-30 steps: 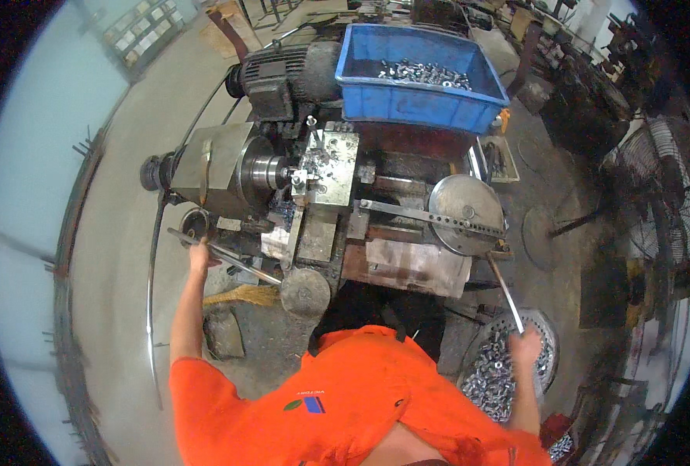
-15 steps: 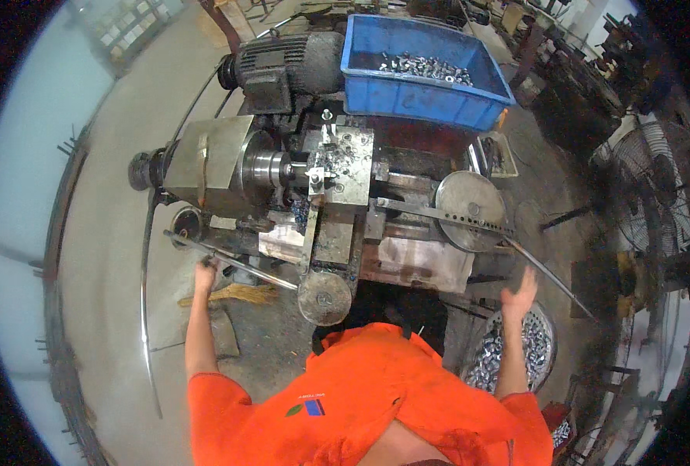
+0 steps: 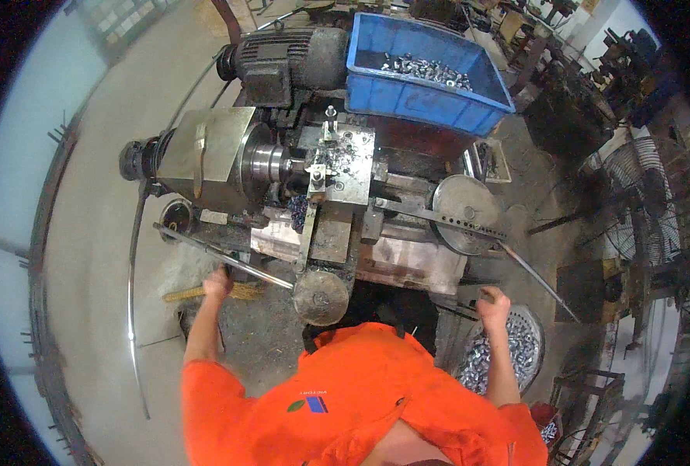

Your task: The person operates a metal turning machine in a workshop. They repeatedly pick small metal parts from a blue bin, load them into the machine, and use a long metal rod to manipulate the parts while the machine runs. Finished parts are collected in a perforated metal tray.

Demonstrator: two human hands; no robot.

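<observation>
My left hand is closed just below the long steel lever on the lathe's left side, and a dark end shows at its fingers; what it grips I cannot make out. My right hand is curled above the round basket of small metal parts; anything between its fingers is too small to name. Ahead of me is the lathe, with its chuck and a tool post block strewn with dark chips. A round disc sits at the lever's inner end.
A blue bin holding metal parts stands behind the lathe, beside a dark motor. To the right, another lever slants from a large disc. A floor fan stands farther right. A straw broom lies on the left.
My right hand has come down and inward from beside the right lever, its fingers curling from spread to closed. My left hand has dropped slightly away from the left lever.
</observation>
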